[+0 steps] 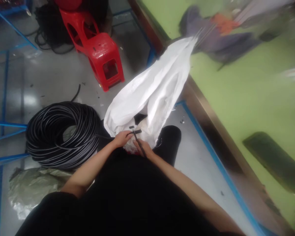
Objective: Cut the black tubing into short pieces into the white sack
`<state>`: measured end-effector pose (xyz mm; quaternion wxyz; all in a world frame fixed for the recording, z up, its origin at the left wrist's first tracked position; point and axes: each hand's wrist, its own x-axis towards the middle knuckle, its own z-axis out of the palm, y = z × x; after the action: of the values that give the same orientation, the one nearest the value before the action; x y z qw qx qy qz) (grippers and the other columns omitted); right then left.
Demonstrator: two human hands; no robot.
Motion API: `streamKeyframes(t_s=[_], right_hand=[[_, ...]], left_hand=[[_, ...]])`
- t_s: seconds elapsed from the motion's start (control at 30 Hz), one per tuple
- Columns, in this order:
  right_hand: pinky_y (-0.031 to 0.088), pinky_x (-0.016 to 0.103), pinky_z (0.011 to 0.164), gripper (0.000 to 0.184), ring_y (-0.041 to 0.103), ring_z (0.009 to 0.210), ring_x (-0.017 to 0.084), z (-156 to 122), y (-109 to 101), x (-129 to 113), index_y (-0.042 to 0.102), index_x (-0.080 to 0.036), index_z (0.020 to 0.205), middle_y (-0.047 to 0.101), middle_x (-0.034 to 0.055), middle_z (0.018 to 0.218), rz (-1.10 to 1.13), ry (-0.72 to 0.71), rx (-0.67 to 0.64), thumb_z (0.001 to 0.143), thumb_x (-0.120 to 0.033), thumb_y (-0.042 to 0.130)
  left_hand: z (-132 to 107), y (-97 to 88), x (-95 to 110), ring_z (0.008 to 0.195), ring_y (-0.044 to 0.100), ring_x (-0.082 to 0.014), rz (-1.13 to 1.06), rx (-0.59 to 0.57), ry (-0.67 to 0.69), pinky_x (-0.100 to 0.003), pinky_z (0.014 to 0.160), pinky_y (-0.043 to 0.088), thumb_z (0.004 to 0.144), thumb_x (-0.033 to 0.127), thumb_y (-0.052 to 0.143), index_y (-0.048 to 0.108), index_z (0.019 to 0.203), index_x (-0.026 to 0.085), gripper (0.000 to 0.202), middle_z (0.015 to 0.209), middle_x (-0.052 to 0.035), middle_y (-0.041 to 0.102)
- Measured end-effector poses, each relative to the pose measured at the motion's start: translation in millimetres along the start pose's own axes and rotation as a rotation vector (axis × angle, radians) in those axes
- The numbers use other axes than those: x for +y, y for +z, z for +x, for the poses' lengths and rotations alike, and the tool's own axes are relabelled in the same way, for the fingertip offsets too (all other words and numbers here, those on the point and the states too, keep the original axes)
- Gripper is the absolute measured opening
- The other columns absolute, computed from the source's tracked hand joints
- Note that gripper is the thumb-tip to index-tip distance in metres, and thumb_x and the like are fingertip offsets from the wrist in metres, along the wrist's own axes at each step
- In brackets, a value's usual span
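My left hand [123,138] is closed on the free end of a black cable [105,137], which runs back to a large black coil [64,134] on the floor at the left. In my right hand [144,148] are dark scissors [140,146], their blades pointing up at the cable end between my hands. Just above the blades there is a short black piece [131,127]; whether it is falling or lying on the bag I cannot tell. Both hands are over the opening of a white woven bag [149,85], which spreads up and to the right.
Red plastic stools [104,49] stand beyond the coil. A crumpled greyish plastic bag [36,186] lies at the lower left. A green-topped table [226,111] runs along the right, bearing a dark oblong thing [275,160] and a blurred purple cloth [211,41]. Blue tape [211,149] marks the floor.
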<state>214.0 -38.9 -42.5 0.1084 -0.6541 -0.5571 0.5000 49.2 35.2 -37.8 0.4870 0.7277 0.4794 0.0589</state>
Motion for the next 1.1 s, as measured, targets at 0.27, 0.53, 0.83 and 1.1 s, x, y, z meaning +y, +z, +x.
streamKeyframes(t_s=[0.27, 0.53, 0.83, 1.1], right_hand=[[0.042, 0.027, 0.065, 0.039, 0.062, 0.071, 0.019, 8, 8, 8, 0.063, -0.018, 0.078, 0.065, 0.0055, 0.072, -0.062, -0.066, 0.036, 0.091, -0.049, 0.043], [0.043, 0.027, 0.064, 0.040, 0.062, 0.070, 0.019, 11, 7, 13, 0.062, -0.017, 0.073, 0.065, 0.0048, 0.070, -0.034, -0.091, 0.048, 0.091, -0.047, 0.043], [0.048, 0.024, 0.053, 0.041, 0.058, 0.051, 0.014, 10, -3, 0, 0.058, -0.016, 0.084, 0.059, -0.0004, 0.056, 0.411, -0.095, 0.031, 0.089, -0.054, 0.044], [0.047, 0.023, 0.046, 0.032, 0.054, 0.046, 0.011, 17, -10, 1, 0.052, -0.019, 0.082, 0.054, -0.0048, 0.054, 0.682, -0.062, 0.187, 0.081, -0.051, 0.055]], left_hand=[[-3, -1.0, -7, 0.067, 0.052, -0.0138, -0.020, 0.026, 0.009, -0.024, 0.066, 0.041, 0.091, 0.040, 0.039, 0.063, 0.079, 0.015, 0.036, 0.069, -0.0001, 0.058], [-7, 0.4, -7, 0.068, 0.054, -0.0138, -0.004, -0.118, 0.026, -0.024, 0.067, 0.044, 0.090, 0.041, 0.041, 0.066, 0.085, 0.015, 0.036, 0.072, -0.0004, 0.061], [-13, 8.4, 3, 0.095, 0.064, -0.0191, -0.115, -0.079, 0.057, -0.034, 0.089, 0.049, 0.086, 0.032, 0.052, 0.035, 0.141, 0.014, 0.060, 0.107, -0.0095, 0.067], [-18, -3.1, -2, 0.106, 0.060, -0.0215, -0.027, -0.157, 0.136, -0.035, 0.096, 0.045, 0.090, 0.039, 0.046, 0.055, 0.124, 0.017, 0.042, 0.118, -0.0099, 0.064]])
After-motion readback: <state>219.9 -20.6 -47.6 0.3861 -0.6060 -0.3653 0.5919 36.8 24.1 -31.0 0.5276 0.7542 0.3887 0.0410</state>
